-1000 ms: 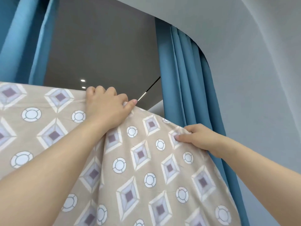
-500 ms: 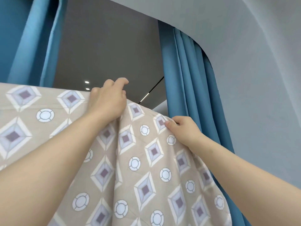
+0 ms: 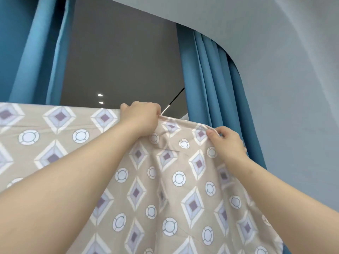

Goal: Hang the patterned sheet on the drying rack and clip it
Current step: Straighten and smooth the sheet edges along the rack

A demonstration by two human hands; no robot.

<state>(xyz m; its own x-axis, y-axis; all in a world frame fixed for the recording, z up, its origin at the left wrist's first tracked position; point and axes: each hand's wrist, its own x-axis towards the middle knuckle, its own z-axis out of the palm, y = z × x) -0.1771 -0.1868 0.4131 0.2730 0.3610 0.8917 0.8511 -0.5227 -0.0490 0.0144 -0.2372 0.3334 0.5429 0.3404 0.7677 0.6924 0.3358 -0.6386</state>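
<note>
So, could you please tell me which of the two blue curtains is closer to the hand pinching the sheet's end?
The right-hand blue curtain, hanging just behind the right hand; the left-hand blue curtain hangs far across the sheet.

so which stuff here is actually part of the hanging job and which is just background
Part of the job:
patterned sheet, draped high with its top edge held
left hand, gripping the top edge
right hand, pinching the edge further right

Just background:
blue curtains
ceiling lights

No rack bar or clips visible.
</note>
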